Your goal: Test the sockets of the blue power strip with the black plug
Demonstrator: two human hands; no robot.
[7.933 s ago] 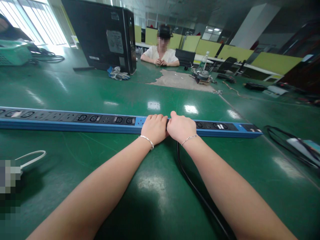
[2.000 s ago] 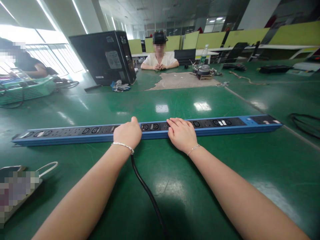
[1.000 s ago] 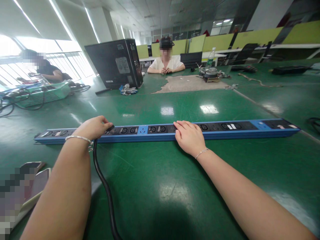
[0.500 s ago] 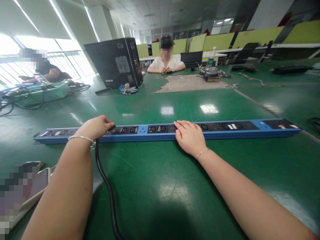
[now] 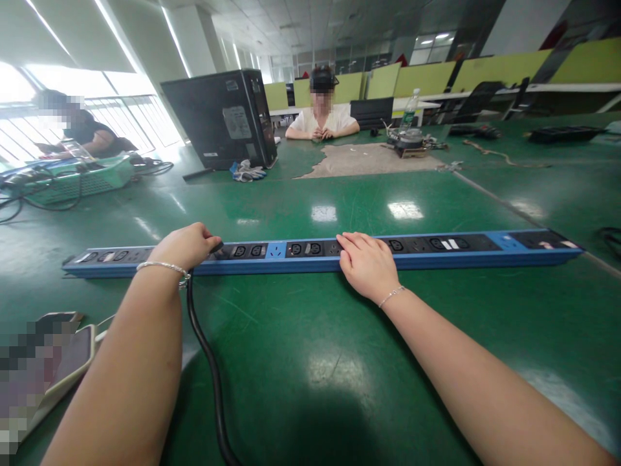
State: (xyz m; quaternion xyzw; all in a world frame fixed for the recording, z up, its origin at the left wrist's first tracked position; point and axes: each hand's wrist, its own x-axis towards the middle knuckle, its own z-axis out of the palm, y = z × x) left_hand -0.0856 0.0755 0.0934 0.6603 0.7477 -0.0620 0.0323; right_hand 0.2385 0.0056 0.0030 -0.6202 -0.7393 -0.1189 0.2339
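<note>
A long blue power strip (image 5: 291, 265) with black socket panels lies across the green table. My left hand (image 5: 182, 246) is closed over its left half, fingers pinched on a black plug (image 5: 217, 248) mostly hidden by the hand. From under that hand a thick black power cord (image 5: 208, 353) runs down toward me. My right hand (image 5: 369, 266) lies flat over the strip right of its middle, fingers stretched across the sockets and touching the top. Whether the plug sits in a socket cannot be seen.
Phones (image 5: 72, 362) lie at lower left beside my forearm. Farther back are a green basket (image 5: 82, 184) with cables, a black computer case (image 5: 218, 123), gloves (image 5: 248, 171) and a bottle (image 5: 410, 110). One person (image 5: 323, 120) sits opposite, another (image 5: 90, 133) at far left.
The view has shifted very slightly. Both hands keep their places on the power strip, and the left wrist has moved a touch to the right.
</note>
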